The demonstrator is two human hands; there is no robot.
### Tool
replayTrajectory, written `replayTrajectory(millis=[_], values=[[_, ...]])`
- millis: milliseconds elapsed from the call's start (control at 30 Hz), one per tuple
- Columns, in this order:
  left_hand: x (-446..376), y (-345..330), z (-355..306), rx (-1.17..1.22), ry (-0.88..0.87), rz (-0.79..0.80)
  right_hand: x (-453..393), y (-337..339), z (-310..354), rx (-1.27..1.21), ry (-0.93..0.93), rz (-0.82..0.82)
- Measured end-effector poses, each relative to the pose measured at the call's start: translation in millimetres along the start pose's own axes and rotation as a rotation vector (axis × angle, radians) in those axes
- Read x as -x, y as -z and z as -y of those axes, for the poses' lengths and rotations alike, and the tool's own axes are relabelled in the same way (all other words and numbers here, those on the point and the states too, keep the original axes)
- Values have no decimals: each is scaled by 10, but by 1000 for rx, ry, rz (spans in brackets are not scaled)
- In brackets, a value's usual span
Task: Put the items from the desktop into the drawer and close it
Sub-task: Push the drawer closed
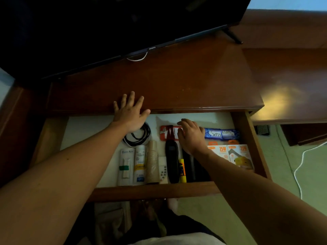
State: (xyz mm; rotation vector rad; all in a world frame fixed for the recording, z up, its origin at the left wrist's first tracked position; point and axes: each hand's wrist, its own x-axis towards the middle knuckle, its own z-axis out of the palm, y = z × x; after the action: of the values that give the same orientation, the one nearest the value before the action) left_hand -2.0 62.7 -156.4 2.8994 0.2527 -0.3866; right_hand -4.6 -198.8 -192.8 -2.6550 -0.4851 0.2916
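The wooden drawer (155,190) is pulled out under the brown desktop (177,82). Inside lie a coiled black cable (141,137), a red packet (168,132), a blue soap pack (222,134), orange charger boxes (235,154), a black remote (172,161), a yellow glue stick (182,171), a stack of paper cups (152,161) and white tubes (139,163). My left hand (130,112) rests flat, fingers spread, on the desktop's front edge. My right hand (192,135) hovers over the red packet inside the drawer, fingers curled down; whether it grips anything is hidden.
A black television (106,29) stands at the back of the desktop on a thin leg (233,36), with a white cable loop (137,58) beneath it. A white cord (300,167) trails over the green floor at right. A lower wooden surface (292,85) extends to the right.
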Motion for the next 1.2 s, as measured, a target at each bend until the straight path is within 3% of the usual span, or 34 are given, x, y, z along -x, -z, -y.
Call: replayTrajectory(millis=[300,567,867,1200], values=[[1317,-416,71,34,-241,-51,849,-39,284,-38,87,-75],[2222,-1079,338,-93,-215,-64,1728,-338,200,153,52,33],[2381,-1308,473,-189,-177,-152,2139,-353,-163,403,60,121],[2298,-1264,492,-253,-221,-121,2033,-385,-199,409,78,101]])
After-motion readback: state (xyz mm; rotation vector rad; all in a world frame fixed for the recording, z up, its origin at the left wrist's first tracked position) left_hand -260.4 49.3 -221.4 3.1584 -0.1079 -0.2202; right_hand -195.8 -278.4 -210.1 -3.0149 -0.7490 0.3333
